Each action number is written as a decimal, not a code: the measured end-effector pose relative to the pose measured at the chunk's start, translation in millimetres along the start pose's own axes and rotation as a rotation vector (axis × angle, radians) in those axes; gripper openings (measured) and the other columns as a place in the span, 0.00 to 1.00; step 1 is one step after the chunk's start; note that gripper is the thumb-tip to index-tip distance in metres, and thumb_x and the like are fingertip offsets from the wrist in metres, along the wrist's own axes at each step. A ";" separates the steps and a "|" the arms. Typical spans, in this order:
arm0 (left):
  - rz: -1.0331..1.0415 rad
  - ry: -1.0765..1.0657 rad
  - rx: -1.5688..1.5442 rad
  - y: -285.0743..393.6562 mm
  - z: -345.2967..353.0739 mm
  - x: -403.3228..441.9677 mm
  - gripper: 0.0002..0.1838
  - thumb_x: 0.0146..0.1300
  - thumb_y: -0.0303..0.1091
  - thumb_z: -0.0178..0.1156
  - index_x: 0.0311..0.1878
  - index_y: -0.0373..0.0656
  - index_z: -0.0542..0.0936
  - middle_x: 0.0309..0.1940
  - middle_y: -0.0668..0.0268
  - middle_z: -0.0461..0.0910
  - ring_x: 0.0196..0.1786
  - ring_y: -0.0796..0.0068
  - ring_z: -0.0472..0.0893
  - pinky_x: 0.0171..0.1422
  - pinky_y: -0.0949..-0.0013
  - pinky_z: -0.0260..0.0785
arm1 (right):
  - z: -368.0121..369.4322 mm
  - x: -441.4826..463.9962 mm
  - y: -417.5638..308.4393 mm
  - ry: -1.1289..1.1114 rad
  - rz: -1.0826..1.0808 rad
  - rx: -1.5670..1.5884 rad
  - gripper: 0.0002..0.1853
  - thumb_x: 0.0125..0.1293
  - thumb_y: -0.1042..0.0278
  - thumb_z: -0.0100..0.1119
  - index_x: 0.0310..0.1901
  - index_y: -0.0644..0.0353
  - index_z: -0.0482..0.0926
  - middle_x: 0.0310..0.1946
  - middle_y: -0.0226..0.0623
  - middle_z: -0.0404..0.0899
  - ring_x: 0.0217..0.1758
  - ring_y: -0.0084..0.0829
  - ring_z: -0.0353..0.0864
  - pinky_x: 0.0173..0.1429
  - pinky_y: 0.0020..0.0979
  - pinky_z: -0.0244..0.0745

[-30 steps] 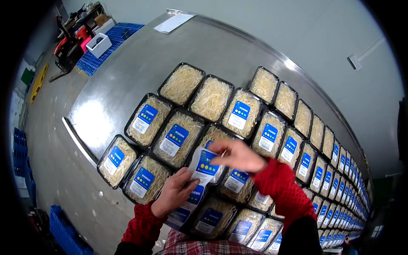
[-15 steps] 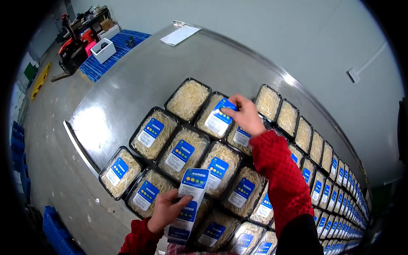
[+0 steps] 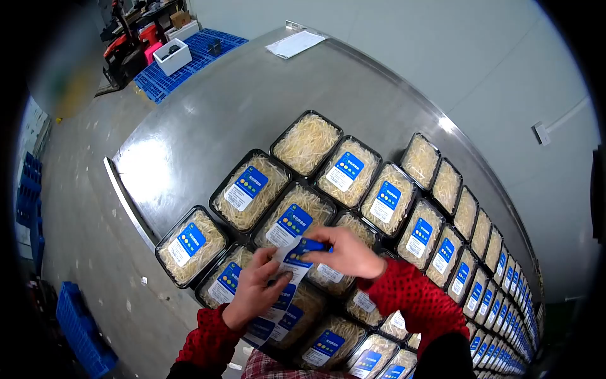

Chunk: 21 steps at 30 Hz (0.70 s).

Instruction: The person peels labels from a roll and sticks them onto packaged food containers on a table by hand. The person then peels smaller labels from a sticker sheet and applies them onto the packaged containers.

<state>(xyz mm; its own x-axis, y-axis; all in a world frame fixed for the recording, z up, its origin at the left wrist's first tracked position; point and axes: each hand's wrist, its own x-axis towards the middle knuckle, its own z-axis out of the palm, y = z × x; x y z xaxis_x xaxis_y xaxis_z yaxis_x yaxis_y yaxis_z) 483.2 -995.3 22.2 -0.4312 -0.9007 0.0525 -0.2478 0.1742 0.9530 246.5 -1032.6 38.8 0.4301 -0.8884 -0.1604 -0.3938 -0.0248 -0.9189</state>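
My left hand [image 3: 254, 289] is closed around a strip of blue-and-white labels [image 3: 289, 297] that hangs down in front of me. At the strip's top end my right hand [image 3: 346, 251] pinches a label [image 3: 302, 249], which looks bent away from the backing; how far it has come off I cannot tell. Under and around both hands lie black trays of bean sprouts. One tray [image 3: 349, 172] beyond my right hand carries a label, while the far corner tray [image 3: 307, 143] has none.
The trays stand in rows on a steel table [image 3: 208, 107], running off to the right; several in the back row [image 3: 421, 161] are unlabelled. A white paper [image 3: 295, 44] lies near the wall. Blue pallets [image 3: 82, 328] and a white box [image 3: 172, 57] are on the left.
My right hand has left the label on the second back tray and come down to the strip. The left hand still holds the strip. The view has shifted slightly.
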 end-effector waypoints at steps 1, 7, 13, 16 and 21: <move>0.156 0.067 0.180 2.6 -2.8 4.7 0.10 0.62 0.28 0.66 0.43 0.34 0.81 0.50 0.53 0.78 0.45 0.57 0.81 0.49 0.68 0.72 | 6.6 -4.9 -7.5 0.015 0.020 0.030 0.18 0.59 0.68 0.72 0.49 0.63 0.81 0.36 0.37 0.85 0.37 0.23 0.81 0.44 0.27 0.76; -0.250 0.089 -0.047 4.2 -9.0 5.3 0.13 0.59 0.35 0.72 0.29 0.36 0.80 0.14 0.67 0.69 0.20 0.85 0.64 0.22 0.70 0.57 | 15.8 0.9 -27.1 0.157 -0.111 -0.153 0.11 0.57 0.68 0.71 0.40 0.61 0.83 0.31 0.41 0.84 0.31 0.33 0.84 0.38 0.31 0.77; -0.455 0.176 -0.258 -11.6 -30.7 -12.6 0.09 0.63 0.30 0.69 0.33 0.32 0.83 0.23 0.73 0.81 0.27 0.90 0.73 0.29 0.78 0.67 | -107.2 149.8 3.3 0.605 -0.166 -0.175 0.14 0.58 0.66 0.71 0.37 0.66 0.79 0.25 0.37 0.78 0.31 0.25 0.76 0.37 0.31 0.74; -0.383 0.204 -0.309 -13.7 -31.5 -7.8 0.08 0.66 0.29 0.65 0.40 0.33 0.83 0.27 0.68 0.82 0.31 0.87 0.74 0.34 0.76 0.69 | -110.2 213.0 51.9 0.550 -0.053 -0.373 0.23 0.51 0.59 0.77 0.43 0.64 0.78 0.31 0.44 0.82 0.35 0.41 0.82 0.42 0.40 0.76; -0.070 0.140 -0.099 -16.6 -39.6 4.4 0.10 0.64 0.24 0.63 0.48 0.33 0.80 0.41 0.56 0.79 0.40 0.64 0.80 0.45 0.68 0.72 | -81.7 213.9 53.5 0.577 0.131 -0.815 0.32 0.47 0.52 0.79 0.51 0.57 0.76 0.46 0.47 0.83 0.48 0.46 0.83 0.51 0.45 0.77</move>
<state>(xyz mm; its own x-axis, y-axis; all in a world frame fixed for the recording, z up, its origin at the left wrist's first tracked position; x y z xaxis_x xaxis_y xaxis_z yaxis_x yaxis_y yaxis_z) 519.8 -1017.9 18.4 -0.2894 -0.9570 0.0191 -0.1832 0.0749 0.9802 251.1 -1261.4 -15.2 -0.0307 -0.9874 0.1555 -0.9383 -0.0252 -0.3450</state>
